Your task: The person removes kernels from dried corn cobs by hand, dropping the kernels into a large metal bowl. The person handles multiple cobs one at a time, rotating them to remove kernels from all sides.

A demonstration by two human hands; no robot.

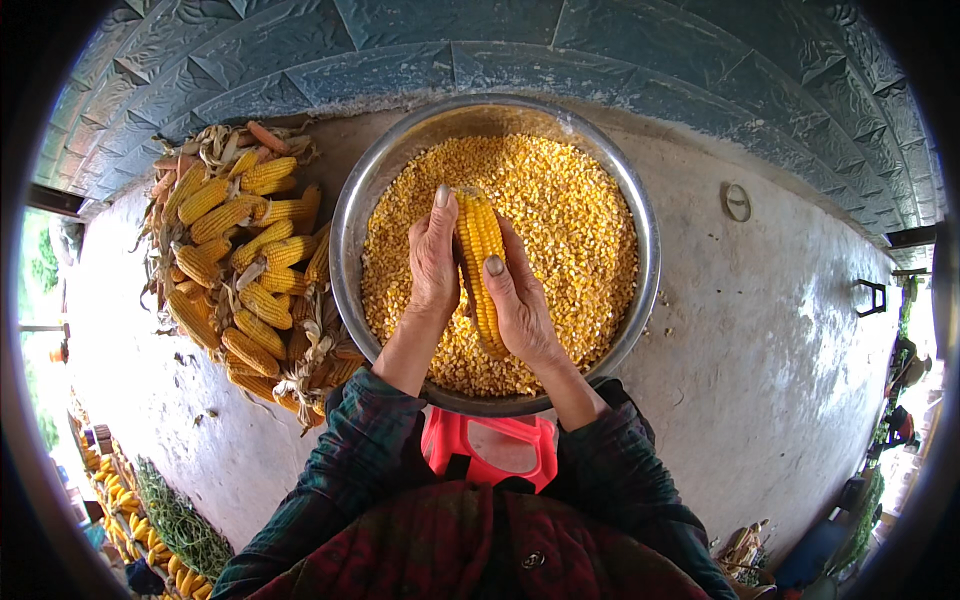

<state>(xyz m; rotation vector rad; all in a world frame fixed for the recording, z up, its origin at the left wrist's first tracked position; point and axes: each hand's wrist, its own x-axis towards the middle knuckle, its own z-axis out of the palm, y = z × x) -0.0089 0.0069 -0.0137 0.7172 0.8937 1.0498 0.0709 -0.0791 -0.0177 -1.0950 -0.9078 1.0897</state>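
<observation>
An ear of yellow corn (pixel 486 255) is held lengthwise above the middle of a wide stainless steel basin (pixel 649 300). My left hand (pixel 433 262) grips its left side, thumb pointing up along the upper end. My right hand (pixel 521 304) wraps the right side, with its thumb pressed on the rows of kernels. A darker strip runs down the ear's left edge; I cannot tell whether it is bare cob. Loose yellow corn kernels (pixel 581 255) fill much of the basin beneath both hands.
Left of the basin lies a heap of corn ears (pixel 262 304) with dry husks. A red plastic stool (pixel 541 454) shows below the basin's near rim. Behind stands a blue-grey embossed wall (pixel 510 67). A small ring-shaped object (pixel 737 202) lies on the concrete floor (pixel 720 360).
</observation>
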